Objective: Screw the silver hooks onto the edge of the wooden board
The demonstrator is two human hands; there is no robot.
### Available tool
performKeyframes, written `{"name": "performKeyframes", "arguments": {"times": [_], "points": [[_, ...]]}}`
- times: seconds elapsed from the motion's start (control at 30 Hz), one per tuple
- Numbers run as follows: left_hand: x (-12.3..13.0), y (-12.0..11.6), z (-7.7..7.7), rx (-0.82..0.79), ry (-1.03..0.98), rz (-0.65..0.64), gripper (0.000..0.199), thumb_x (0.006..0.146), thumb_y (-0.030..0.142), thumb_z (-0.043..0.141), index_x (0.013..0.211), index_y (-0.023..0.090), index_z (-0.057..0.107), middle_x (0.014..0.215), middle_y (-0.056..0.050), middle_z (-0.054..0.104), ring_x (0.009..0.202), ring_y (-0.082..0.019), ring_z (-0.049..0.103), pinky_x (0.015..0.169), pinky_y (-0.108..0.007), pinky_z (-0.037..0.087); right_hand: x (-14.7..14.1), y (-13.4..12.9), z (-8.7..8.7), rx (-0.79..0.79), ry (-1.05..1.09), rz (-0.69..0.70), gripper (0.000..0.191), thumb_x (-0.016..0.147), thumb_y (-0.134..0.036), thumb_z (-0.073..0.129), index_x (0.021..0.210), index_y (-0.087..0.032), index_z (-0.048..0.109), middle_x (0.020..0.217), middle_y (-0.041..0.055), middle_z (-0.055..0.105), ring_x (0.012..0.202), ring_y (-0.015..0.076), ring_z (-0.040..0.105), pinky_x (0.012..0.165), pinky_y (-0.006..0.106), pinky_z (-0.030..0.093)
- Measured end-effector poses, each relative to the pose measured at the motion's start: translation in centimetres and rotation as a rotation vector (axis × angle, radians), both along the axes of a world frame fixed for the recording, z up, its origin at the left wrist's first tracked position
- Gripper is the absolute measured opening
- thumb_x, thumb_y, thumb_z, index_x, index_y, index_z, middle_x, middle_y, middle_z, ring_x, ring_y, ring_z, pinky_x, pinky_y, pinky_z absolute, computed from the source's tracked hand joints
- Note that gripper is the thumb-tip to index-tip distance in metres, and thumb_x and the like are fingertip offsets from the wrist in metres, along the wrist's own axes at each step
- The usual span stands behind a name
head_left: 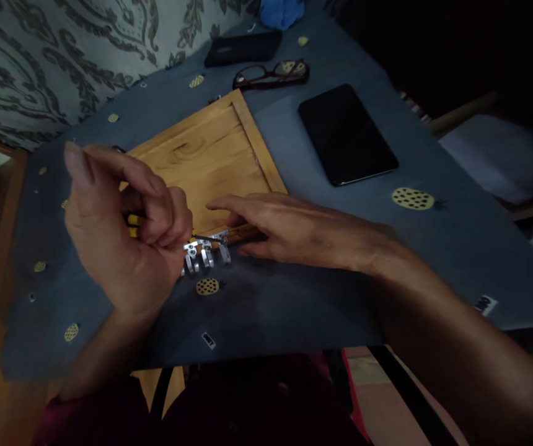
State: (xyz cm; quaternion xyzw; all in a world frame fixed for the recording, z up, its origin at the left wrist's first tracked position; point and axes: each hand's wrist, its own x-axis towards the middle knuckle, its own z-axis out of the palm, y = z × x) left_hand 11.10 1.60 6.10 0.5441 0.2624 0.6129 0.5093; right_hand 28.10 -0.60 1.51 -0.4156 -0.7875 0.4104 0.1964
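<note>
My left hand (129, 229) is closed around a screwdriver (135, 220) with a yellow and black handle. Its thin shaft points right, and the tip meets a row of silver metal hooks (207, 255) along the near edge of a framed wooden board (201, 167). Several small screw heads show on the hooks' plates. My right hand (289, 229) lies over the board's near right corner, index finger stretched across the wood and thumb apart at the near edge. Some small dark holes show in the edge strip between the hooks and that hand. My left hand hides the board's left part.
A black tablet (347, 136) lies to the right of the board. Behind it are dark-framed glasses (271, 74), a black phone-like case (243, 48) and a blue cloth-like bundle (282, 11). A blue-grey pineapple-print cloth (285, 316) covers the table; patterned fabric (71, 56) hangs behind.
</note>
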Motion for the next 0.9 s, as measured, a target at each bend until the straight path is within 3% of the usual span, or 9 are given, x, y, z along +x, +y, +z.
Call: {"name": "performKeyframes", "arguments": {"times": [0.13,0.3,0.5,0.67,0.9], "points": [[-0.1,0.2,-0.1,0.018,-0.011,-0.026,0.050,0.104,0.028,0.034,0.064,0.015,0.061,0.041,0.008,0.022,0.030,-0.002,0.012,0.029,-0.014,0.022,0.0,0.0,0.1,0.006,-0.010,0.000,0.066,0.088,-0.018,0.060,0.148,-0.026,0.036,0.120,0.0072,0.066,0.107,0.0229,0.063,0.087,0.036,0.050],[-0.4,0.1,0.1,0.062,0.051,-0.123,0.046,0.103,0.017,0.029,0.073,0.015,0.064,0.041,0.008,0.025,0.031,-0.003,0.014,0.032,-0.014,0.026,-0.1,-0.1,0.2,-0.004,-0.001,-0.014,0.066,0.087,-0.018,0.061,0.148,-0.028,0.037,0.117,0.0068,0.067,0.103,0.0230,0.064,0.082,0.034,0.050],[-1.0,0.5,0.6,0.024,0.163,-0.216,0.028,0.099,0.017,0.045,0.077,0.017,0.061,0.041,0.011,0.025,0.028,0.000,0.020,0.033,-0.011,0.031,-0.1,0.0,-0.2,0.023,0.006,0.000,0.065,0.086,-0.018,0.060,0.146,-0.028,0.038,0.114,0.0061,0.067,0.100,0.0222,0.063,0.084,0.035,0.049],[-1.5,0.5,0.5,-0.072,0.074,-0.276,0.027,0.098,0.011,0.044,0.075,0.017,0.055,0.045,0.012,0.027,0.026,0.001,0.027,0.035,-0.010,0.035,-0.1,0.0,-0.1,0.028,-0.033,-0.001,0.065,0.085,-0.017,0.060,0.146,-0.028,0.038,0.116,0.0065,0.066,0.103,0.0228,0.062,0.085,0.035,0.048],[-1.7,-0.2,0.4,0.012,0.110,-0.294,0.005,0.088,0.015,0.063,0.083,0.014,0.064,0.043,0.011,0.030,0.027,0.000,0.021,0.032,-0.012,0.033,0.1,0.0,-0.1,0.024,-0.026,0.007,0.062,0.087,-0.021,0.058,0.146,-0.028,0.040,0.119,0.0071,0.065,0.104,0.0227,0.062,0.084,0.034,0.048]]}}
